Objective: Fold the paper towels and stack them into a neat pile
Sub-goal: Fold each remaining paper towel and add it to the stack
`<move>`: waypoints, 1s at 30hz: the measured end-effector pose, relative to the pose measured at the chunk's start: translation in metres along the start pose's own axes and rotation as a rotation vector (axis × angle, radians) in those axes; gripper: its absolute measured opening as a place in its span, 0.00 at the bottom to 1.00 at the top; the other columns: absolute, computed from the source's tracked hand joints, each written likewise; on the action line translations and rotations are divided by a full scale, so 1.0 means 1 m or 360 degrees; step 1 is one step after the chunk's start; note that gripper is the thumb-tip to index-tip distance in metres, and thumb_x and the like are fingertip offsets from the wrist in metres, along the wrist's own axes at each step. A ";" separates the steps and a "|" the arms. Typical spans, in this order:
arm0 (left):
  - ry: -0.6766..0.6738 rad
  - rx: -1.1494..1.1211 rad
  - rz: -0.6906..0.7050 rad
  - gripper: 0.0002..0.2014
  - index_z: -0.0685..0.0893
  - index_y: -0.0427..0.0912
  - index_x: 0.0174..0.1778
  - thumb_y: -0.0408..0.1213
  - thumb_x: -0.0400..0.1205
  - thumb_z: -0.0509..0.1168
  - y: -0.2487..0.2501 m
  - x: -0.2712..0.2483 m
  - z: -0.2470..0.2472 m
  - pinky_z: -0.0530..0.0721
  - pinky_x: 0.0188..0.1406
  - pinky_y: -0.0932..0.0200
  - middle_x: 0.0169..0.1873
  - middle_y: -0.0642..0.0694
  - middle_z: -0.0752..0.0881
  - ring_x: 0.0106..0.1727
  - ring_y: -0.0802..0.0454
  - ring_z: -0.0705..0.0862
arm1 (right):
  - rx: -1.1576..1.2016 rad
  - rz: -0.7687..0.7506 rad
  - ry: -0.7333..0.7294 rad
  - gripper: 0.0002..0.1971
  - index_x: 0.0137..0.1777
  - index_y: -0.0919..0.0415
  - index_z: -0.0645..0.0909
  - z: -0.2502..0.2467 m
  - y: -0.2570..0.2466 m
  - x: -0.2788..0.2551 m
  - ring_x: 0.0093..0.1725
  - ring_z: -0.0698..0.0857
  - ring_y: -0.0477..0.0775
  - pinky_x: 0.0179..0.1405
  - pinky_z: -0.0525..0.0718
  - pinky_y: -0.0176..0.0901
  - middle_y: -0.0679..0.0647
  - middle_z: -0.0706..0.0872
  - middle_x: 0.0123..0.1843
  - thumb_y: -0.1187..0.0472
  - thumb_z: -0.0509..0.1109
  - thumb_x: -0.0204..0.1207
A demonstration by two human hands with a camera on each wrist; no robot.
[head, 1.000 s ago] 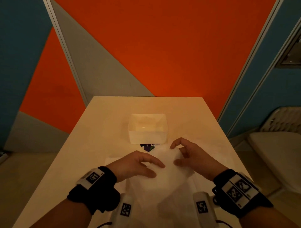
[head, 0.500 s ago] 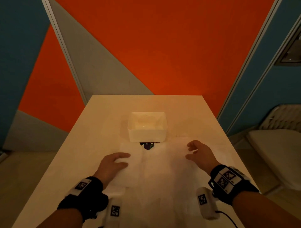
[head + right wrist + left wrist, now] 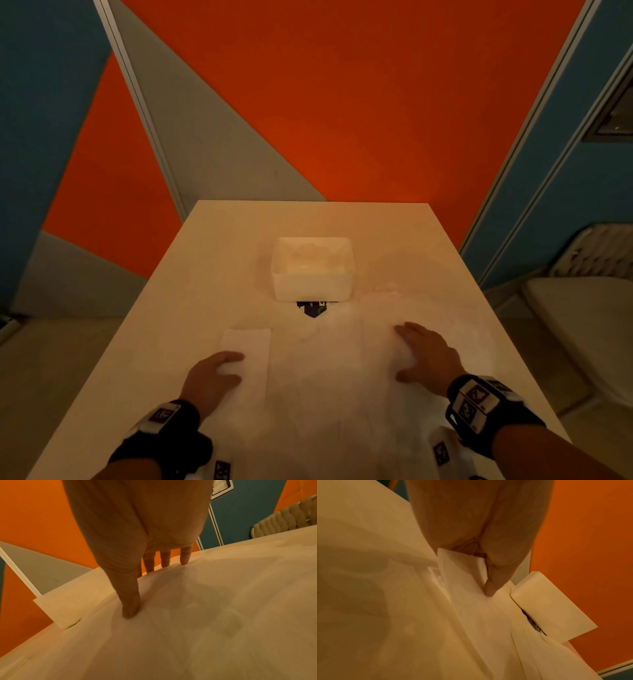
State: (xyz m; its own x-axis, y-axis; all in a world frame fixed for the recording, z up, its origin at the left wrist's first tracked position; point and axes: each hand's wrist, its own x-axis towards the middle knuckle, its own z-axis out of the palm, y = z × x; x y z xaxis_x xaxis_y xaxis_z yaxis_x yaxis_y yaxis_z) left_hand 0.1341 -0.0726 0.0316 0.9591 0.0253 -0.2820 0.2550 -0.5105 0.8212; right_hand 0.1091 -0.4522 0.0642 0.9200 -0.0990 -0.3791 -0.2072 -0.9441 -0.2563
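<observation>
Looking first at the folded paper towel [image 3: 247,346], we found it lying flat on the left part of the table [image 3: 205,274], a narrow white strip with its long axis running away from the person toward the far edge. Beside it, to the right, a large unfolded paper towel [image 3: 342,377] spread across the near middle of the table, its far edge close to the white box [image 3: 312,287].

Our left hand [image 3: 212,377] rested on the near end of the folded strip, its thumb [image 3: 491,588] pressing down on top; from the wrist view the fingers seemed tucked at the strip's edge, but we could not tell whether they pinched it or merely pressed. Our right hand [image 3: 424,356] lay flat on the spread sheet with the fingers [image 3: 185,557] straight and slightly apart, the thumb out to the side, gripping nothing.

Something small and dark [image 3: 312,308] peeked out from under the box's near side; we could not make out what it was. White on pale wood under warm light left the sheet's borders faint, and its near edge was cut off by the frame. A padded chair [image 3: 582,308] stood right of the table.
</observation>
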 end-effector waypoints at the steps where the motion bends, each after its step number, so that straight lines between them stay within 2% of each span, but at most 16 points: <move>1: -0.0001 0.0015 0.0013 0.18 0.84 0.53 0.45 0.21 0.73 0.71 0.000 0.001 0.000 0.72 0.56 0.59 0.54 0.46 0.82 0.56 0.50 0.76 | 0.0004 -0.0002 0.0007 0.48 0.84 0.41 0.48 0.000 0.001 0.000 0.83 0.55 0.55 0.77 0.65 0.55 0.44 0.50 0.85 0.42 0.75 0.70; 9: 0.0010 0.0067 0.0028 0.18 0.83 0.46 0.52 0.20 0.73 0.71 -0.002 0.009 0.003 0.72 0.59 0.60 0.63 0.41 0.82 0.64 0.43 0.78 | 0.0032 -0.0003 0.0024 0.47 0.84 0.41 0.48 0.003 0.002 0.000 0.83 0.55 0.54 0.78 0.64 0.55 0.43 0.50 0.85 0.42 0.74 0.71; 16: 0.0046 0.0070 -0.0001 0.19 0.83 0.46 0.54 0.20 0.72 0.71 -0.001 0.011 0.005 0.73 0.61 0.59 0.64 0.40 0.82 0.65 0.42 0.78 | 0.0020 -0.0005 0.0018 0.45 0.84 0.40 0.48 0.005 0.002 0.002 0.83 0.55 0.54 0.78 0.64 0.55 0.43 0.50 0.86 0.42 0.73 0.73; 20: 0.0048 0.0123 0.0003 0.20 0.82 0.46 0.56 0.21 0.73 0.71 -0.002 0.014 0.007 0.74 0.58 0.60 0.65 0.41 0.81 0.64 0.43 0.78 | 0.0007 -0.0002 0.0031 0.42 0.84 0.40 0.48 0.005 0.002 0.002 0.83 0.55 0.54 0.78 0.64 0.55 0.43 0.50 0.86 0.43 0.69 0.76; 24: 0.0055 0.0362 0.0019 0.22 0.81 0.44 0.63 0.25 0.74 0.72 -0.003 0.016 0.009 0.72 0.65 0.58 0.70 0.41 0.76 0.67 0.43 0.76 | 0.0022 0.0017 0.0055 0.36 0.84 0.40 0.50 0.006 0.001 0.005 0.83 0.55 0.54 0.79 0.64 0.56 0.42 0.51 0.85 0.45 0.64 0.81; 26: 0.0069 0.0692 0.0011 0.23 0.79 0.50 0.66 0.34 0.76 0.71 0.002 0.013 0.011 0.71 0.69 0.55 0.76 0.42 0.64 0.70 0.41 0.71 | 0.0018 0.0028 0.0075 0.32 0.84 0.40 0.51 0.008 0.001 0.006 0.83 0.56 0.54 0.79 0.64 0.56 0.42 0.52 0.85 0.46 0.61 0.83; 28: 0.0131 0.1098 0.0050 0.23 0.75 0.60 0.69 0.42 0.77 0.68 0.009 0.006 0.012 0.69 0.72 0.51 0.80 0.48 0.54 0.75 0.40 0.62 | 0.0020 0.0028 0.0095 0.30 0.84 0.40 0.51 0.009 0.002 0.007 0.83 0.56 0.54 0.79 0.64 0.55 0.42 0.52 0.85 0.48 0.58 0.85; 30: 0.0182 0.1278 0.0212 0.24 0.74 0.65 0.68 0.42 0.77 0.66 0.014 0.001 0.014 0.69 0.73 0.48 0.81 0.51 0.52 0.77 0.41 0.58 | 0.0022 0.0015 0.0112 0.28 0.84 0.41 0.52 0.010 0.003 0.007 0.83 0.57 0.53 0.78 0.65 0.55 0.42 0.53 0.85 0.49 0.56 0.86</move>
State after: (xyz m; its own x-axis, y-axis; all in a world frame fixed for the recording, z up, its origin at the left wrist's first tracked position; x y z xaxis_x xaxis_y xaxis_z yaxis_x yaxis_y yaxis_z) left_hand 0.1364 -0.0919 0.0355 0.9928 -0.0134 -0.1194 0.0141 -0.9739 0.2266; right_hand 0.1117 -0.4527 0.0512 0.9391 -0.1302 -0.3180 -0.2200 -0.9387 -0.2654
